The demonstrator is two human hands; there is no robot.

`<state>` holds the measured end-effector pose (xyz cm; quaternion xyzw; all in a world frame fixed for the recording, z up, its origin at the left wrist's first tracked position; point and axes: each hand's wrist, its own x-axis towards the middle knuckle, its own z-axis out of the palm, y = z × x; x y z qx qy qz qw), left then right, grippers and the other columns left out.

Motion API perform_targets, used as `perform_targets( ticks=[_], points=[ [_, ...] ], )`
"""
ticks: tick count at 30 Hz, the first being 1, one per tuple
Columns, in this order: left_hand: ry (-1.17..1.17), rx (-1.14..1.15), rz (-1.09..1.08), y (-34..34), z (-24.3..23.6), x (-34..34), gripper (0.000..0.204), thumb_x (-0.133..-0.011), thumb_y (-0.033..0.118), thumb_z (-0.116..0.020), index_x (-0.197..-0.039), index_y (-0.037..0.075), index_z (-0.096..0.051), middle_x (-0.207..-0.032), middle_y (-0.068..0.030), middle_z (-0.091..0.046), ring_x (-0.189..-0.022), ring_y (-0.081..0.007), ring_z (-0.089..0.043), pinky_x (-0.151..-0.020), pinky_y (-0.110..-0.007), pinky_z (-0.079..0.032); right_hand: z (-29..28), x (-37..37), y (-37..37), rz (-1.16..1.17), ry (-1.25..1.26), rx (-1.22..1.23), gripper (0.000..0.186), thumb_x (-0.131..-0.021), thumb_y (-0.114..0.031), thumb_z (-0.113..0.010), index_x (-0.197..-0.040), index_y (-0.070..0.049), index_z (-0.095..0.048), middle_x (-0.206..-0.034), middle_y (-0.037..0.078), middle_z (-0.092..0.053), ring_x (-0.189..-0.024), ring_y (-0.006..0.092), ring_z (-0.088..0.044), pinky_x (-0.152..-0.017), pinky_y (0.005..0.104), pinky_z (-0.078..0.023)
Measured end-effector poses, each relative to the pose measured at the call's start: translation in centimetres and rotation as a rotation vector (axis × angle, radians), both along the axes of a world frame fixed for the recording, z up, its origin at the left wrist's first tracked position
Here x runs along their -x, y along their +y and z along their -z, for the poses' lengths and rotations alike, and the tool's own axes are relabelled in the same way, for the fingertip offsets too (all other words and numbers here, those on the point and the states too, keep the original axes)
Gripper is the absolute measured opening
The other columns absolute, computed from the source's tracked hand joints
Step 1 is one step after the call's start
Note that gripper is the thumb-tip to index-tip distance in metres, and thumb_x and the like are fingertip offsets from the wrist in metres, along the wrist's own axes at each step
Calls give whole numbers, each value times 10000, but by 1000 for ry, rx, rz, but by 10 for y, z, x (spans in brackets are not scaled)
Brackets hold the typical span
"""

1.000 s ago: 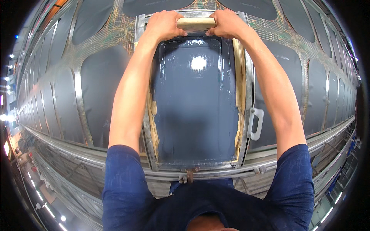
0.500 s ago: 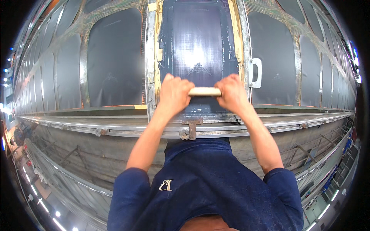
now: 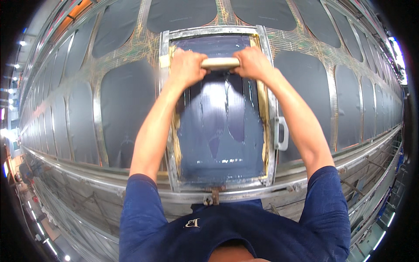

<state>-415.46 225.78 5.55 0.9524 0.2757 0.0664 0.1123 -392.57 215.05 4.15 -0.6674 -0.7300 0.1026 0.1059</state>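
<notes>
My left hand [image 3: 187, 67] and my right hand [image 3: 252, 64] are closed on either end of a cream-coloured squeegee bar [image 3: 220, 62], held crosswise over the upper part of a screen frame [image 3: 211, 30]. The frame is metal, with yellowish tape along its inner edges. Glossy dark blue-grey ink [image 3: 218, 139] covers its mesh, with streaks and drips below the bar. A white handle [image 3: 282, 133] is fixed to the right side of the frame, beside my right forearm. The squeegee's lower edge is mostly hidden.
Dark grey rounded panels [image 3: 126, 113] lie in rows on a long table to both sides and beyond the frame. A metal rail [image 3: 314, 177] runs along the near edge, with a rusty bracket [image 3: 215, 196] at the frame's front. Shelving and lights show at the rim.
Half a second ago both hands held the bar at the frame's near end; now they are higher, toward the far end, slightly short of where they were one second ago. The camera's view has also shifted.
</notes>
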Motion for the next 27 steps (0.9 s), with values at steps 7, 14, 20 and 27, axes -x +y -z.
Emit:
perform_targets(
  ticks=[7,14,20,27],
  points=[
    [46,-4,-17,104,18,-61,433,-732,426,-841,-1088,188,-773,-935,-130,-765,-931,-333,-729,-861,-456,-558,12,-57,107,46,48,134,402,-727,-349,-855,-1005,-73,-763,-874,192,-745,-864,360,-731,-798,449,-574],
    [102,-31,-60,95,22,-53,483,-700,461,-858,-1101,204,-775,-936,-137,-757,-910,-360,-718,-827,-472,-564,-1,-40,97,85,46,211,363,-692,-333,-838,-894,-40,-763,-785,208,-729,-775,378,-727,-721,456,-576],
    [54,9,-10,7,21,-6,390,-714,416,-854,-1039,210,-785,-895,-107,-760,-889,-329,-724,-826,-458,-561,10,2,8,28,79,110,317,-727,-262,-857,-950,-62,-755,-788,198,-715,-776,378,-711,-734,455,-551],
    [-37,31,2,-180,18,98,105,-713,200,-792,-789,158,-732,-721,-66,-710,-739,-269,-690,-780,-430,-449,0,108,-173,17,12,170,207,-717,-194,-826,-867,-90,-730,-775,146,-692,-841,355,-681,-809,467,-511]
  ],
)
